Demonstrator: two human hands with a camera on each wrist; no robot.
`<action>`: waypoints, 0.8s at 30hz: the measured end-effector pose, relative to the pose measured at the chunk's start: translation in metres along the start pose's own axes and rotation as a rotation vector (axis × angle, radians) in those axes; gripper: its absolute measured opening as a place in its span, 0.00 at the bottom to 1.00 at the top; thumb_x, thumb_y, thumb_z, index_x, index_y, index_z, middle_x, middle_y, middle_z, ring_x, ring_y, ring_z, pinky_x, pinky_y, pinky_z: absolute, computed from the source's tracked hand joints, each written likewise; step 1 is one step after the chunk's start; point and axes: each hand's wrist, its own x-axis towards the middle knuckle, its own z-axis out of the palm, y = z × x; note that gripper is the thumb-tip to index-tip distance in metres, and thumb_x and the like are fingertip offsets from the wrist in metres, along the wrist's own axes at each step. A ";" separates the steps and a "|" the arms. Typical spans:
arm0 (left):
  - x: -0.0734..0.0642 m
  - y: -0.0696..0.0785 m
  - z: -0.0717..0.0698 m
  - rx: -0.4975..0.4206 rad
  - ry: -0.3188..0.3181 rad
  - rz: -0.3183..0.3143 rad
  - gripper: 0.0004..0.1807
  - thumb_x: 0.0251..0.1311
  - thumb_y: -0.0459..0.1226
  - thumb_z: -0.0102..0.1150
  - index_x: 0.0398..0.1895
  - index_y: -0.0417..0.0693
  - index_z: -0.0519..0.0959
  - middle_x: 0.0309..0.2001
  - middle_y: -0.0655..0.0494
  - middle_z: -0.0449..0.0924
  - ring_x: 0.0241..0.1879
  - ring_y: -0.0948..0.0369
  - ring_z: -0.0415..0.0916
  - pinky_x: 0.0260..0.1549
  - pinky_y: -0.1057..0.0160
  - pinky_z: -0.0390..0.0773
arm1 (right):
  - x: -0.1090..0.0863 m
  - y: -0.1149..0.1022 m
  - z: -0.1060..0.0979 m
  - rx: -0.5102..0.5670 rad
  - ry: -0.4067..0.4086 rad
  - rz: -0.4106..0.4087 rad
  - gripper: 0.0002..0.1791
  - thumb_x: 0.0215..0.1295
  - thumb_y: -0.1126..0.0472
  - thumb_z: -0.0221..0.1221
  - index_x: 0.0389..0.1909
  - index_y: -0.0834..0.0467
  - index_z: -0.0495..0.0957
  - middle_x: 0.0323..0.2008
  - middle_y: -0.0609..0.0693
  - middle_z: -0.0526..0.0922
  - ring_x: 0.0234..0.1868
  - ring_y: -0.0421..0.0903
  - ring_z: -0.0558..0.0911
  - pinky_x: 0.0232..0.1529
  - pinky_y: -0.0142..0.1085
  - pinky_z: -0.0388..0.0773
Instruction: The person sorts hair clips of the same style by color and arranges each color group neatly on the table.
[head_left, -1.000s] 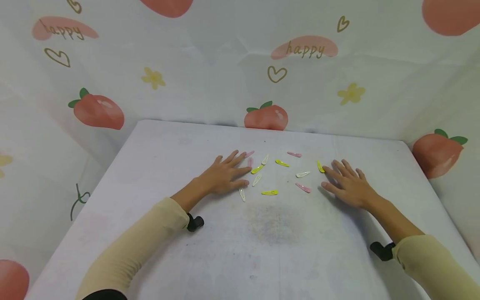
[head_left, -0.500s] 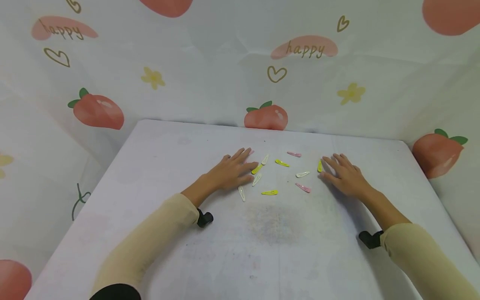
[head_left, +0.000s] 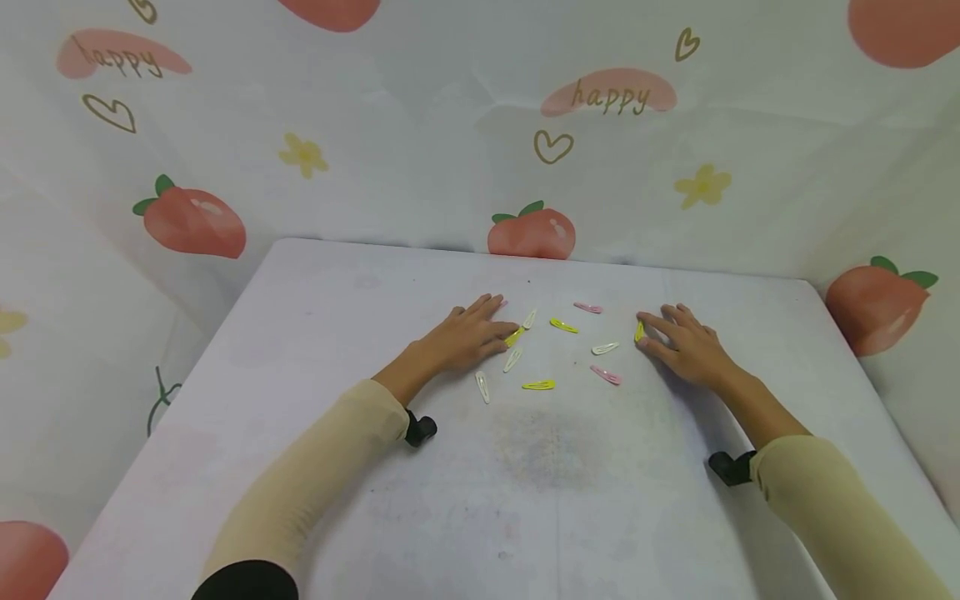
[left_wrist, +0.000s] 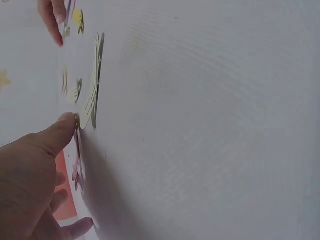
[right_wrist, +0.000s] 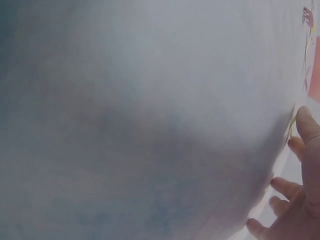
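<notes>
Several snap hair clips in yellow, white and pink lie spread over the table. In the head view my left hand (head_left: pixel 468 336) is at the left of the group, its thumb and index finger at a yellow hair clip (head_left: pixel 514 337) that the fingers partly cover. Part of a pink clip (head_left: pixel 503 304) shows behind this hand. On the right, my right hand (head_left: pixel 686 346) pinches another yellow hair clip (head_left: pixel 639 332) between thumb and index fingertips, its other fingers spread. A white clip (left_wrist: pixel 90 100) lies just beyond the left thumb in the left wrist view.
Between the hands lie a yellow clip (head_left: pixel 564 326), a white clip (head_left: pixel 604 348) and a pink clip (head_left: pixel 605 375). Nearer are another yellow clip (head_left: pixel 538 385) and a white clip (head_left: pixel 482 387). A printed cloth (head_left: pixel 420 167) hangs behind the white table (head_left: pixel 420 517).
My left hand has moved slightly right and come onto the yellow clip. My right hand has shifted left and forward, its thumb and index finger closing around the other yellow clip.
</notes>
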 end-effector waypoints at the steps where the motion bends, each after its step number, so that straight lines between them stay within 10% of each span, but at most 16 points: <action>1: 0.001 0.000 0.000 0.001 -0.002 0.000 0.26 0.75 0.50 0.46 0.74 0.61 0.67 0.79 0.47 0.46 0.78 0.48 0.38 0.68 0.38 0.54 | 0.000 0.000 0.000 -0.001 0.000 0.002 0.33 0.75 0.45 0.50 0.73 0.60 0.62 0.72 0.75 0.52 0.74 0.74 0.43 0.63 0.75 0.43; 24: 0.008 -0.006 0.000 0.008 0.067 0.039 0.29 0.68 0.54 0.57 0.71 0.60 0.71 0.77 0.45 0.51 0.77 0.51 0.44 0.67 0.43 0.58 | 0.001 -0.003 0.000 0.013 0.004 0.022 0.34 0.73 0.46 0.54 0.72 0.61 0.64 0.72 0.75 0.53 0.74 0.73 0.44 0.62 0.75 0.44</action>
